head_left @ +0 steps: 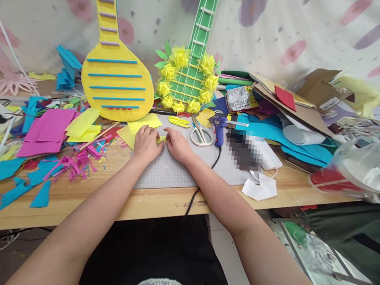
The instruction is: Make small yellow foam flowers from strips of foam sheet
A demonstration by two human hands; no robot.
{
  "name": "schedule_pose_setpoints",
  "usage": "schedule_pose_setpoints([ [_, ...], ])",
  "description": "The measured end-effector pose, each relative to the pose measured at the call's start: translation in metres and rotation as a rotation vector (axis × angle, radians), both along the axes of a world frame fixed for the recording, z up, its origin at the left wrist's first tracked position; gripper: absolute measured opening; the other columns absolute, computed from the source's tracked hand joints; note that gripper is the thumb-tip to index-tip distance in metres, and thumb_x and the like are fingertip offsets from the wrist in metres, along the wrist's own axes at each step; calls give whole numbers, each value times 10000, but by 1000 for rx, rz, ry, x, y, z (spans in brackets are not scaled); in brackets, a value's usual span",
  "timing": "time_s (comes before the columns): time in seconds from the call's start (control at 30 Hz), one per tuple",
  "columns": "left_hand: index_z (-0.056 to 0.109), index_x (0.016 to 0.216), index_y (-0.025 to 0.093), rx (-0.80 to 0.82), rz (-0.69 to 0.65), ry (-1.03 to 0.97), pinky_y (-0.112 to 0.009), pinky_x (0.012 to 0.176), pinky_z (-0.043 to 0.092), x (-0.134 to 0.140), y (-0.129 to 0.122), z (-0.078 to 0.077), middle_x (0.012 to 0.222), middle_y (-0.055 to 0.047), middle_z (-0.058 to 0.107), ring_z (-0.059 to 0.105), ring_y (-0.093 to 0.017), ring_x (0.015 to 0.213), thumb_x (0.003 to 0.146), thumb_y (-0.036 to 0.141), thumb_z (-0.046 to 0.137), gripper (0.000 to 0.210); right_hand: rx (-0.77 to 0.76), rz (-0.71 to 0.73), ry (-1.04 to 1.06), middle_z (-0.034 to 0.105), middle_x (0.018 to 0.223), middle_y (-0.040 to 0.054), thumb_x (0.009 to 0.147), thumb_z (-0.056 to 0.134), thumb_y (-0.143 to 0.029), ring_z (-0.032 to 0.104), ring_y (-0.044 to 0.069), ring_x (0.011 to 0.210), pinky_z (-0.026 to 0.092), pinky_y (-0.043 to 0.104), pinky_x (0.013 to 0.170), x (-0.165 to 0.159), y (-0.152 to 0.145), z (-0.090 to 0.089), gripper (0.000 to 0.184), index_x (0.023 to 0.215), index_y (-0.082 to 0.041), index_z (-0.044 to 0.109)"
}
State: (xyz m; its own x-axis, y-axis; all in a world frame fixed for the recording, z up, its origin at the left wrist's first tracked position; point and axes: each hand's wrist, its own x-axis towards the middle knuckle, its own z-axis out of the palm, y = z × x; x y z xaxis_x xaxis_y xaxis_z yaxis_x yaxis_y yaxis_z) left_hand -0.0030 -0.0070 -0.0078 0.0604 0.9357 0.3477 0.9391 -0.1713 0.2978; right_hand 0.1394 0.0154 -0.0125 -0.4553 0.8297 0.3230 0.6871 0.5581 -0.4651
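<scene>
My left hand (147,145) and my right hand (177,145) meet over the grey cutting mat (167,174). Between their fingertips is a small strip of yellow paper (161,138), and the fingers of both hands are closed on it. Flat yellow paper sheets (127,136) lie beside and partly under my left hand. Just beyond my right hand is a little stack of narrow yellow paper pieces (178,121). White-handled scissors (201,137) and a blue hot glue gun (219,130) rest to the right of it.
A yellow paper lute-like instrument (118,79) and a green one with yellow paper flowers (187,76) stand at the back. Magenta paper (47,130) and scraps cover the left. A plastic-wrapped bucket (351,172) sits at right. The glue gun's black cord (193,200) hangs over the table edge.
</scene>
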Motion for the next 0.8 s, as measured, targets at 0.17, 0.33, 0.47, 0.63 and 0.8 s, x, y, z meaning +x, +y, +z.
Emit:
schedule_pose_setpoints([
  [0.17, 636, 913, 185, 5, -9, 18, -399, 1024, 329, -3, -3, -1, 1064, -117, 606, 410, -280, 1193, 727, 119, 464, 262, -20, -4, -38, 585, 1065, 109, 807, 367, -78, 506, 192, 998, 386, 357, 929, -2, 0, -6, 408, 1197, -122, 478],
  [0.33, 601, 1068, 166, 13, 60, 18, -395, 970, 368, -10, -2, -2, 1091, -123, 615, 492, -273, 1087, 723, 82, 423, 397, -21, -10, -22, 574, 1088, 111, 801, 371, -73, 508, 183, 1002, 393, 344, 925, 0, -1, -5, 412, 1199, -123, 469],
  [0.47, 590, 1098, 151, -7, 47, -26, -427, 1031, 311, -12, 1, -2, 1107, -117, 634, 514, -274, 1089, 781, 225, 470, 347, -40, -22, 28, 574, 1101, 106, 785, 381, -76, 522, 175, 984, 414, 330, 898, 2, -3, -1, 441, 1216, -133, 454],
  [0.63, 591, 1092, 168, -13, -45, -59, -429, 1079, 247, -12, 1, -1, 965, -61, 678, 556, -248, 1006, 757, 277, 544, 355, -5, -62, -4, 594, 1107, 105, 770, 400, -65, 489, 200, 1041, 397, 343, 936, 3, -5, 4, 458, 1220, -110, 471],
  [0.8, 585, 1100, 177, -18, -90, -93, -407, 1014, 329, -12, 0, -1, 900, -54, 681, 565, -242, 953, 772, 261, 527, 343, 32, -40, -91, 615, 1136, 102, 812, 390, -87, 444, 225, 1095, 392, 372, 936, 2, -5, 4, 440, 1241, -130, 476],
])
